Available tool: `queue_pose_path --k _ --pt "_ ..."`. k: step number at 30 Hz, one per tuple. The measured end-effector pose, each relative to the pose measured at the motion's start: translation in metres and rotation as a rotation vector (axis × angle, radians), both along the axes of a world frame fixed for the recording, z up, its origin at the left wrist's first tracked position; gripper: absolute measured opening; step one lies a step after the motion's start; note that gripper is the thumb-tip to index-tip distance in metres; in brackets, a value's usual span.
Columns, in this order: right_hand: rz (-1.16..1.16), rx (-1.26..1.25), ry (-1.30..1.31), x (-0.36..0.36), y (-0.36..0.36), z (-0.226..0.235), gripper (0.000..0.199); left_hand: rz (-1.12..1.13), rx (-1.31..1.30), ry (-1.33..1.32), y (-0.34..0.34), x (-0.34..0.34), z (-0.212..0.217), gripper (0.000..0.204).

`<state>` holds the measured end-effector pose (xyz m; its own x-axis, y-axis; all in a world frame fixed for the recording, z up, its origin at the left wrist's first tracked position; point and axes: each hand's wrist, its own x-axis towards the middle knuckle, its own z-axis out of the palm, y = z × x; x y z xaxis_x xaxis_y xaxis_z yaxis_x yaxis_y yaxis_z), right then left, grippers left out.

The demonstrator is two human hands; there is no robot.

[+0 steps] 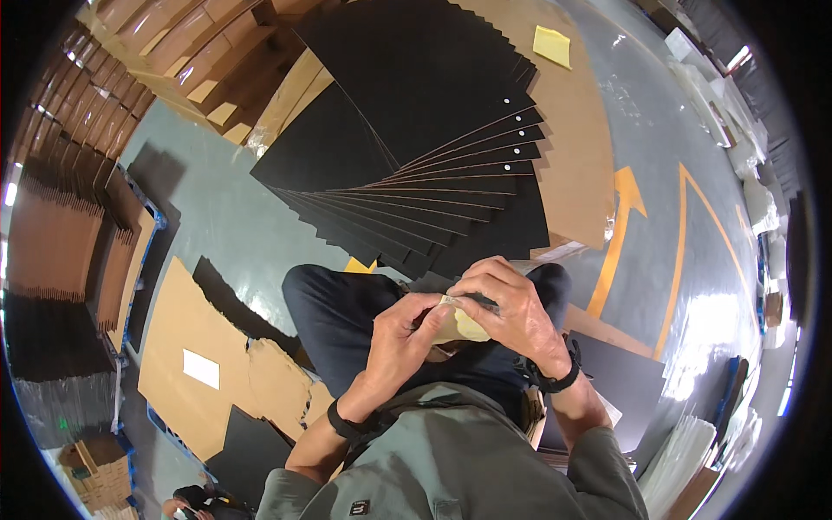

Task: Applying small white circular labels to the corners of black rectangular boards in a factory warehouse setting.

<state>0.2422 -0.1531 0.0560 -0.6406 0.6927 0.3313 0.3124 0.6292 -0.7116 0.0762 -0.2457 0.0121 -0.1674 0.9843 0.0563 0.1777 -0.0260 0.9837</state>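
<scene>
Above my lap, my left hand [399, 336] and my right hand [513, 308] meet, fingertips pinched together. Between them is a pale yellow sheet [466, 328], partly covered by the fingers; its lower part hangs toward my lap. Whether a smaller piece sits in the fingertips is too small to tell. Just beyond my knees lies a fanned stack of large black boards [425, 95], several of them marked with a small white dot near the right edge.
The boards rest on brown cardboard [572, 130], where a yellow paper [552, 46] lies. At left is torn cardboard [225, 347] with a white label [201, 368]. Stacked brown cartons [191, 52] stand far left. Orange arrow markings [626, 195] run along the grey floor. Another person [204, 503] is at lower left.
</scene>
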Motion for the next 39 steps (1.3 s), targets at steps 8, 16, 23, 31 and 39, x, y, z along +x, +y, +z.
queue_pose_path --k 8,16,23,31,39 --pt "-0.066 0.18 -0.053 0.003 0.005 -0.007 0.015 -0.036 -0.074 -0.088 0.012 0.003 0.003 0.018" --pt "-0.482 -0.457 0.041 0.025 0.072 -0.02 0.016 -0.073 -0.211 -0.197 0.018 0.014 -0.014 0.021" --pt "-0.528 -0.246 -0.348 0.022 0.159 -0.057 0.03 -0.084 -0.228 -0.24 0.012 0.017 -0.015 0.023" --pt "-0.561 -0.164 -0.585 0.015 0.171 -0.044 0.029 -0.066 -0.197 -0.234 0.007 0.011 -0.015 0.022" --pt "-0.263 -0.236 -0.103 0.024 0.106 -0.014 0.019 0.001 -0.201 -0.367 0.011 0.001 0.005 0.023"
